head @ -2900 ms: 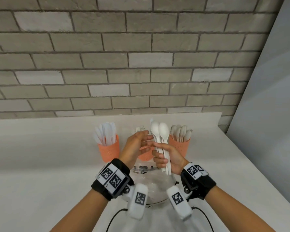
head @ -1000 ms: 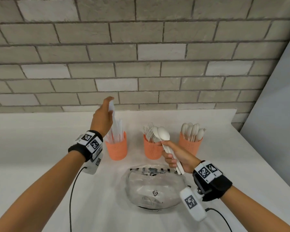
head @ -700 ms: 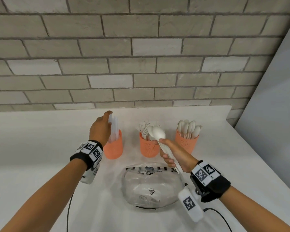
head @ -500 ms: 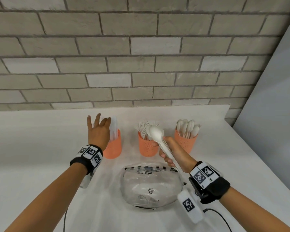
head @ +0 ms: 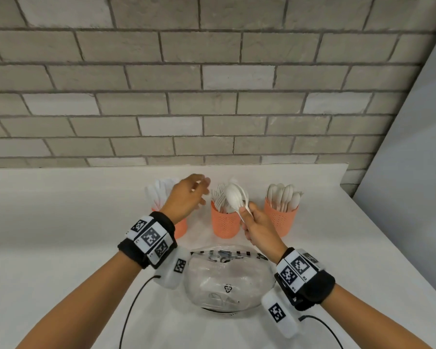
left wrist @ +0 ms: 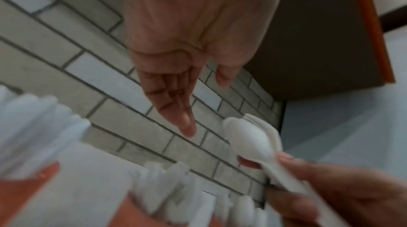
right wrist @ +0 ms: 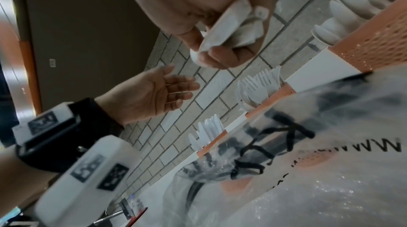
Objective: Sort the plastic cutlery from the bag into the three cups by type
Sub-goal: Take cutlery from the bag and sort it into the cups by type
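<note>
My right hand [head: 248, 219] grips a small bunch of white plastic cutlery [head: 234, 197] by the handles, a spoon bowl in front, held up before the middle cup. In the left wrist view fork tines show behind the spoon [left wrist: 249, 138]. My left hand [head: 195, 193] hovers empty, fingers relaxed, just left of that bunch and above the left cup. Three orange cups stand in a row: knives in the left cup [head: 180, 229], forks in the middle cup [head: 224, 224], spoons in the right cup [head: 282, 219]. The clear plastic bag [head: 227, 280] lies in front of the cups, between my wrists.
A brick wall [head: 212, 96] runs close behind the cups. The white counter's right edge [head: 388, 248] drops off beside a grey panel. Thin black cables [head: 134, 306] trail from both wrist units across the counter toward me.
My left hand let go of a knife at the left cup, opened, and swung right toward the bunch. My right hand kept its grip and stayed by the middle cup.
</note>
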The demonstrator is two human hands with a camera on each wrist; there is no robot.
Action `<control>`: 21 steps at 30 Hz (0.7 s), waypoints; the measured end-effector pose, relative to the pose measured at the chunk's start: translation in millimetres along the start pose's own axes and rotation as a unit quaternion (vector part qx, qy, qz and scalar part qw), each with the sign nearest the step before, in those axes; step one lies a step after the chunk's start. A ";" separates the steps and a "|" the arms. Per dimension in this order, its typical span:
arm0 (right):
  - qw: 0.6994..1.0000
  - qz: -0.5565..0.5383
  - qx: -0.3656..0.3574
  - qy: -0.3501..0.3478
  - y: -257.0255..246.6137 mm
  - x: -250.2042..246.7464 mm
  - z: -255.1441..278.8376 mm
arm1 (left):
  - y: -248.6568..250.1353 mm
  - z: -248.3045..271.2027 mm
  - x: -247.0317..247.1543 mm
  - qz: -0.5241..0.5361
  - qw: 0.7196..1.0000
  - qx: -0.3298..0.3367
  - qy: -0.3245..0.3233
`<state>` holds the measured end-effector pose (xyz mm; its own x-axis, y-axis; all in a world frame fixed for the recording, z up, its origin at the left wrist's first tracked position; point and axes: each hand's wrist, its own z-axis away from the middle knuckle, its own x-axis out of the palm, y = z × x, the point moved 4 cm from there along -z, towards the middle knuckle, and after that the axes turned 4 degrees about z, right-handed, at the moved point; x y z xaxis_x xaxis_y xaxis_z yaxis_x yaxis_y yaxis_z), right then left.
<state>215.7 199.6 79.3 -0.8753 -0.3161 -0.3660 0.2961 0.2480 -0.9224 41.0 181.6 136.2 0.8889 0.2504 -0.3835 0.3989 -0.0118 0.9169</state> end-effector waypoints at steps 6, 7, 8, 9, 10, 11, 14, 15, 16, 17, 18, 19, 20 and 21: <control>0.990 0.105 -0.078 0.059 -9.4 -2.4 9.8 | 4.3 22.0 51.3 0.135 0.982 -0.081 -0.108; 0.985 0.135 -0.086 0.067 -9.5 -2.9 11.9 | 5.7 23.6 57.1 0.163 0.977 -0.086 -0.104; 0.978 0.171 -0.098 0.074 -9.6 -3.2 14.0 | 6.4 23.6 62.2 0.182 0.975 -0.087 -0.093; 0.968 0.212 -0.111 0.078 -10.0 -3.4 16.5 | 7.4 23.1 66.1 0.186 0.976 -0.083 -0.074; 0.957 0.249 -0.123 0.080 -10.6 -3.1 18.5 | 7.3 21.2 69.5 0.181 0.979 -0.078 -0.054; 0.949 0.276 -0.129 0.080 -11.2 -2.8 20.6 | 7.7 19.7 72.9 0.175 0.981 -0.072 -0.037; 0.944 0.300 -0.122 0.068 -10.8 -4.0 24.0 | 5.9 15.7 81.4 0.174 0.983 -0.064 -0.015; 0.952 0.281 -0.111 0.053 -8.9 -5.5 23.8 | 6.3 15.6 83.7 0.179 0.982 -0.063 -0.018; 0.965 0.242 -0.092 0.032 -7.3 -7.2 23.3 | 6.5 15.6 85.1 0.186 0.980 -0.061 -0.022; 0.982 0.180 -0.058 0.008 -5.1 -10.0 21.9 | 7.5 15.9 86.2 0.191 0.979 -0.061 -0.026; 0.995 0.101 -0.015 -0.018 -3.2 -13.1 20.7 | 7.5 15.3 86.9 0.189 0.980 -0.061 -0.031; 0.998 0.015 0.034 -0.044 -2.2 -15.5 20.6 | 8.0 15.1 87.3 0.182 0.981 -0.060 -0.037; 0.992 -0.058 0.082 -0.072 -1.6 -16.7 20.6 | 8.3 14.3 87.4 0.174 0.982 -0.059 -0.044; 0.981 -0.116 0.121 -0.102 -2.9 -17.2 21.7 | 9.3 13.9 87.7 0.168 0.983 -0.058 -0.053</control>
<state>238.2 184.4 85.6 -0.8427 -0.5204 -0.1380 0.2026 -0.0690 -0.9768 125.8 190.0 109.5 0.9870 0.1487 -0.0603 0.0555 0.0358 0.9978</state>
